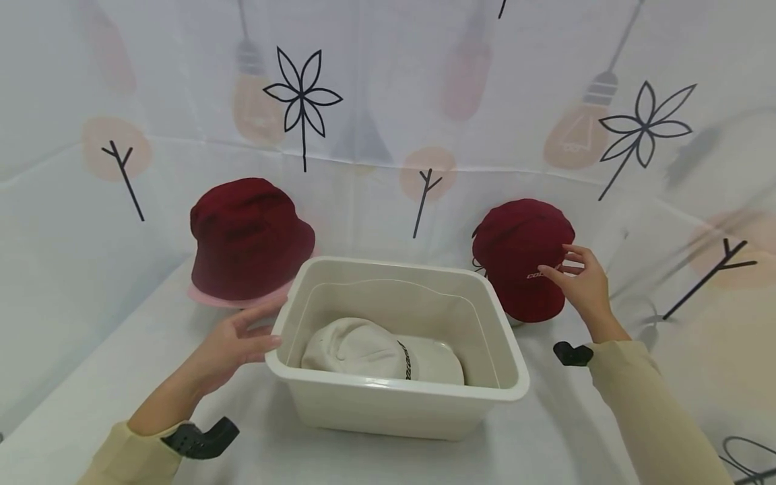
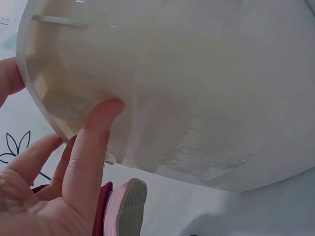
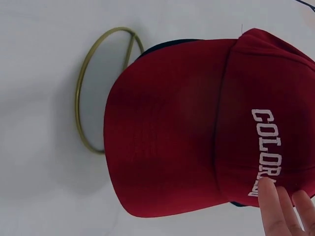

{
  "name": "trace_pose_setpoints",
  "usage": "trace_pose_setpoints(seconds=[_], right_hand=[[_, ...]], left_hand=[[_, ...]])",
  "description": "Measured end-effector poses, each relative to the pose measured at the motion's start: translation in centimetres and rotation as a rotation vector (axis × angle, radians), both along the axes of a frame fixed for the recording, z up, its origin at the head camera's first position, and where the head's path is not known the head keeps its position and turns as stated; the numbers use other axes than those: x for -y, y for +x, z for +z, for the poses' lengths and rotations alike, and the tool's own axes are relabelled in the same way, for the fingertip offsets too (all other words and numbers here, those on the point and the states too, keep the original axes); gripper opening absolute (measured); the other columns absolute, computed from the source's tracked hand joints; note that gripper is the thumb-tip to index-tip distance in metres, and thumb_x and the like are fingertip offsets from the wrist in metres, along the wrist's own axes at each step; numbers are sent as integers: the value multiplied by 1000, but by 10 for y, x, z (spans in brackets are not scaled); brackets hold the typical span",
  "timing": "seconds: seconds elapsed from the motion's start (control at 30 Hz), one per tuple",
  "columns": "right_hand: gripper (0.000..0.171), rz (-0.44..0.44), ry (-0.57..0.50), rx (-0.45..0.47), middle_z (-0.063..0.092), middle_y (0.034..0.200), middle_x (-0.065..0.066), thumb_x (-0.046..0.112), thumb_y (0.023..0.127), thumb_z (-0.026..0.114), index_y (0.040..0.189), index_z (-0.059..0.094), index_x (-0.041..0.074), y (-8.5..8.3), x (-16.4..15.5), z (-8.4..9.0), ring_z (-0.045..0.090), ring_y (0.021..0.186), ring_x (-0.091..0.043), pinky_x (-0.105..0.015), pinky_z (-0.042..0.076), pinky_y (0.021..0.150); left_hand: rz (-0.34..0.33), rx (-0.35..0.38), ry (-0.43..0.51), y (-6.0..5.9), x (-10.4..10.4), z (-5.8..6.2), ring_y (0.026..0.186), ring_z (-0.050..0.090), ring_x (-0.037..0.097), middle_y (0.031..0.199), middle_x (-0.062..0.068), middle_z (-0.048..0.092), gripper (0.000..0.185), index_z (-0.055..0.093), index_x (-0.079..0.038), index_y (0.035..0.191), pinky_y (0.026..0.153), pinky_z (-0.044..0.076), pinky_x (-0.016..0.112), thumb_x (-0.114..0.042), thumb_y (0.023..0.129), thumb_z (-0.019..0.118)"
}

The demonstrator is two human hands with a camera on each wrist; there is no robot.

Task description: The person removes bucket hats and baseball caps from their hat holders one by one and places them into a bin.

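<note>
A pale plastic tub stands in the middle of the head view with a white cap lying inside it. My left hand touches the tub's left side. In the left wrist view, one fingertip rests on the outer wall below the rim, while the others are around the rim's edge. To the right, a dark red cap with white lettering hangs brim down. My right hand is beside its crown, thumb and fingers extended and spread. Its fingertips overlap the lettering in the right wrist view.
A dark red bucket hat with a pink hat brim beneath it stands at the back left. Under the red cap shows a brass-coloured wire ring. A patterned cloth hangs close behind the hats.
</note>
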State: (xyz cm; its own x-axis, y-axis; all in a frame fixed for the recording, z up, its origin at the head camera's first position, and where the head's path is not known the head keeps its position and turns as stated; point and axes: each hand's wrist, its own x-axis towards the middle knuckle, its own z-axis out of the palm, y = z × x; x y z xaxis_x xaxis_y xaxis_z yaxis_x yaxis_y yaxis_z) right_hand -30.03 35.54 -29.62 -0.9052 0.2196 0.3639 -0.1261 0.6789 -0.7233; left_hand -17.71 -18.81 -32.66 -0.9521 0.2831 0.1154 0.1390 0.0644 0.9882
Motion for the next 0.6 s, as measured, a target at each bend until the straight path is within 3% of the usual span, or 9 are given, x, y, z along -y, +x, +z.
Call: trace_pose_setpoints(seconds=[0.1, 0.27, 0.6], right_hand=[[73, 2, -2, -10, 39, 135, -23, 38, 84, 66, 141, 34, 5, -3, 0, 1, 47, 114, -40, -36, 50, 81], [73, -2, -1, -18, 36, 138, -25, 37, 85, 66, 142, 33, 4, -7, -1, 3, 44, 117, -42, -54, 42, 89], [77, 27, -10, 25, 28, 142, -25, 38, 86, 65, 144, 28, 4, -10, -4, 9, 38, 122, -44, -57, 39, 90]], left_hand=[[-2, 0, 3, 0, 0, 0, 111, 56, 22, 144, 20, 35, 65, 33, -3, 143, 79, 51, 41, -9, 86, 64], [-7, -2, 4, 0, 0, 1, 110, 57, 18, 144, 20, 34, 66, 33, -3, 144, 79, 51, 40, -10, 87, 64], [-29, 2, 25, 0, 0, 1, 109, 57, 11, 143, 15, 38, 66, 31, -2, 144, 79, 51, 37, -7, 87, 63]])
